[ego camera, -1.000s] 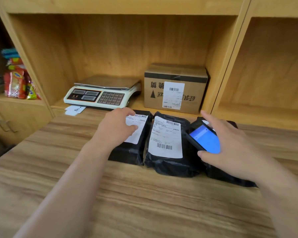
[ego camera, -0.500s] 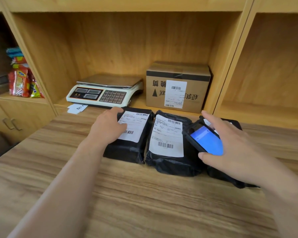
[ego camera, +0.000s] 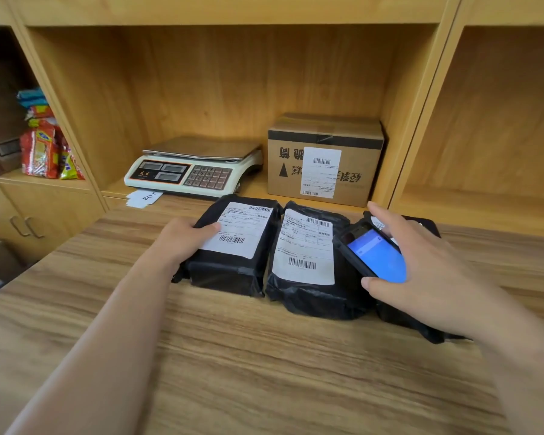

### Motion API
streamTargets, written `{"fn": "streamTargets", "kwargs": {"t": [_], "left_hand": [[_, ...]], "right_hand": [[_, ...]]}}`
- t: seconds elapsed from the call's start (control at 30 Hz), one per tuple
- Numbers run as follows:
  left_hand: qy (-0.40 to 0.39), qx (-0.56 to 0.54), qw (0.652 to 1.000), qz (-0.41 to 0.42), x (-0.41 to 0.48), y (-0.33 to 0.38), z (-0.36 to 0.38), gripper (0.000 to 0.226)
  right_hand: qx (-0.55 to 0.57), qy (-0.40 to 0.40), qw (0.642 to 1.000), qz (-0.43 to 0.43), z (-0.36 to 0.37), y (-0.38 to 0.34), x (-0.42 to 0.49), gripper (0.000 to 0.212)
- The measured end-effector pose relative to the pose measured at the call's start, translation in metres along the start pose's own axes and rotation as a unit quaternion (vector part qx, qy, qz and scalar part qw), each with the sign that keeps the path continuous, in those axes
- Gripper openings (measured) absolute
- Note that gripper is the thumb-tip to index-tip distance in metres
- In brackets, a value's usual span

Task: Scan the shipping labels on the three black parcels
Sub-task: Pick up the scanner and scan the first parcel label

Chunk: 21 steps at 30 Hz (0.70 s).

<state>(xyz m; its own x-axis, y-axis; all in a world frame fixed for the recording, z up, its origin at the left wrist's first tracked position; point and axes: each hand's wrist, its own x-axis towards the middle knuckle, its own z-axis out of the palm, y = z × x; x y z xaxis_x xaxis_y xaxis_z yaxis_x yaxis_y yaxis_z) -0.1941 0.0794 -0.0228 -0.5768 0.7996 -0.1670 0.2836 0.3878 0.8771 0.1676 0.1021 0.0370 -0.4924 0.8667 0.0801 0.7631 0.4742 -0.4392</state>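
Three black parcels lie side by side on the wooden counter [ego camera: 233, 356]. The left parcel [ego camera: 230, 271] carries a white label [ego camera: 242, 229], and my left hand [ego camera: 182, 240] grips its left edge, thumb on the label's corner. A full white label [ego camera: 305, 246] shows on the middle parcel [ego camera: 311, 296]. The right parcel [ego camera: 421, 324] is mostly hidden under my right hand [ego camera: 427, 268], which holds a black handheld scanner [ego camera: 369, 249] with a lit blue screen tilted above it.
On the shelf behind stand a white weighing scale [ego camera: 195, 171] and a labelled cardboard box [ego camera: 324, 158]. A paper slip [ego camera: 143, 197] lies by the scale. Snack packets [ego camera: 44, 146] fill the left cubby. The right cubby [ego camera: 500, 136] is open.
My left hand slid off the left parcel's label to its left edge, uncovering the label. My right hand with the scanner stayed over the right parcel.
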Motion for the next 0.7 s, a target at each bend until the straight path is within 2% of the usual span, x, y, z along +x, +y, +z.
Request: {"fn": "streamTargets", "kwargs": {"t": [0.17,0.37,0.5,0.7], "left_hand": [[0.035,0.018,0.998,0.044,0.009,-0.001,0.002,0.028],[0.061,0.026,0.996,0.053,0.013,0.001,-0.009,0.029],[0.115,0.015,0.99,0.081,0.012,0.011,-0.024,0.028],[0.153,-0.124,0.974,0.114,0.004,0.031,-0.037,0.025]], "right_hand": [[0.002,0.004,1.0,0.002,0.001,0.001,0.001,0.101],[-0.001,0.002,1.0,-0.003,0.0,-0.001,-0.001,0.1],[0.004,0.008,1.0,-0.003,-0.002,-0.003,-0.001,0.099],[0.01,0.018,1.0,-0.005,-0.005,-0.007,-0.004,0.095]]}}
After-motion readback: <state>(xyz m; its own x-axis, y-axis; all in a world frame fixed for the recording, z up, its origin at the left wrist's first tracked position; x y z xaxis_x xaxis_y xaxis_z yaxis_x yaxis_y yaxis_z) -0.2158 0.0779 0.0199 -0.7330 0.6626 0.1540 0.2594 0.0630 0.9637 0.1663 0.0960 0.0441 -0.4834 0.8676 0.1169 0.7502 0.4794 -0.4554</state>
